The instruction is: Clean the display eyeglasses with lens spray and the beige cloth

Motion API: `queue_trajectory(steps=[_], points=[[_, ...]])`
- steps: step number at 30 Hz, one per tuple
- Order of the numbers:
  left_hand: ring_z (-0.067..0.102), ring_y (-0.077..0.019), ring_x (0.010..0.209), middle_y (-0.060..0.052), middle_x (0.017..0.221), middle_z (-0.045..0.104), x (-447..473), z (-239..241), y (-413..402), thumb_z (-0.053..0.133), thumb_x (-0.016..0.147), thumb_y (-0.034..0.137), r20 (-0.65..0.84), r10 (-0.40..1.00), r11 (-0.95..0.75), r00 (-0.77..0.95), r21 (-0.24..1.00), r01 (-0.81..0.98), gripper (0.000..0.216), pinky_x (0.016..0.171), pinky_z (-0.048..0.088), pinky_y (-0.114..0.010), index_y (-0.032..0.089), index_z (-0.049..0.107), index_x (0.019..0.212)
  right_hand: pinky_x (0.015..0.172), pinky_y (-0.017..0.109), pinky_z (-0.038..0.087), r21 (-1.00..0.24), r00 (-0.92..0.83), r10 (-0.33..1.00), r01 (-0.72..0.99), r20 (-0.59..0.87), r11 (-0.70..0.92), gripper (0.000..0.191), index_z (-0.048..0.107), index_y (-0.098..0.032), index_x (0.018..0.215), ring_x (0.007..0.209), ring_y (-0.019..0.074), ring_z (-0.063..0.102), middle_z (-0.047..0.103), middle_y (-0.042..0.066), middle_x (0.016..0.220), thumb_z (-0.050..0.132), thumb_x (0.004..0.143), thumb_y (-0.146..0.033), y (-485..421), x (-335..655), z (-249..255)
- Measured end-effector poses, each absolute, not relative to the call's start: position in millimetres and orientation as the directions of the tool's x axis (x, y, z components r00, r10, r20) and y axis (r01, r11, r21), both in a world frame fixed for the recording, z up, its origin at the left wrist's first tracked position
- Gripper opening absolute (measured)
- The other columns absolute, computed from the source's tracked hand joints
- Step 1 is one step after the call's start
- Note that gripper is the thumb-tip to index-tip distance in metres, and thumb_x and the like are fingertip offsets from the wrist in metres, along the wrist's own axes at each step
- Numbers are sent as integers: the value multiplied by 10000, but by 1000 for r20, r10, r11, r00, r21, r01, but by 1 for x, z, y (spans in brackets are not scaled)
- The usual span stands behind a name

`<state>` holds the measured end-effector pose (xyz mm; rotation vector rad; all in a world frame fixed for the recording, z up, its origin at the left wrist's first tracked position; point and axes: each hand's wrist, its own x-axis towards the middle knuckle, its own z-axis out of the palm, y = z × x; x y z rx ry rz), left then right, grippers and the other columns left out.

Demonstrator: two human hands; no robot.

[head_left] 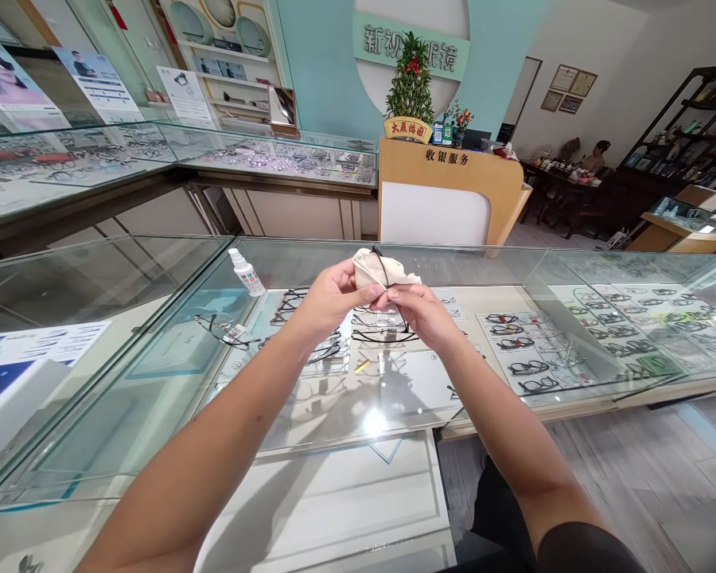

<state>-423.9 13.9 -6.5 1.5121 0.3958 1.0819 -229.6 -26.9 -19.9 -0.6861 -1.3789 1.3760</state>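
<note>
Over the glass counter point(310, 422), my two hands meet around a cream cloth point(370, 269) and a pair of dark-framed eyeglasses point(383, 267). My left hand point(332, 298) is closed, pinching the cloth against the eyeglasses. With closed fingers, my right hand point(421, 312) grips the eyeglasses near the lower edge of the cloth. A thin dark temple hangs below the right fingers. The cloth and fingers hide most of the lenses. To the left of my left hand stands a white spray bottle point(247, 273) with a printed label.
Another pair of glasses point(227, 331) lies left of my left forearm. Rows of eyeglass frames point(528, 368) show through the glass to the right. A white and blue box point(21, 390) is at far left. Beyond stands a wooden reception desk point(453, 171); a person point(597, 159) sits behind right.
</note>
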Motion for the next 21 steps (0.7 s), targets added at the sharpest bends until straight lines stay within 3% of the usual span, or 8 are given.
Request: queue_trajectory(steps=[6,11,16,21], points=[[564,-124,529,12,622,673,-416,-8,7,1037,762,459,404,814,-276,417,901,-335,446,560,473,-262,181,716,897,1103,398,524,-956,-357,891,-192,280,224,379,900,-232,847,1047,249,744,835,54,917,852,890,-605,-27,-232,-26],[507,-114,472,25,576,613,-412,-12,2,925,874,615,418,844,-312,335,892,-327,490,503,414,-262,191,680,866,1086,385,530,-961,-363,890,-119,276,249,426,907,-222,881,1036,234,722,845,52,952,840,897,-642,-31,-236,-25],[535,-143,516,1,564,599,-414,-11,3,774,996,667,470,810,-379,350,876,-299,513,567,449,-298,200,662,815,1077,393,540,-959,-344,897,-150,279,241,368,903,-229,859,1041,250,739,850,50,940,856,877,-594,-31,-235,-25],[636,-193,665,-58,747,716,-425,-8,17,765,990,684,477,756,-376,449,877,-299,515,671,522,-333,178,754,896,1049,385,530,-951,-292,910,-187,294,247,263,898,-249,815,1034,255,747,842,41,908,819,912,-479,-26,-227,-26]])
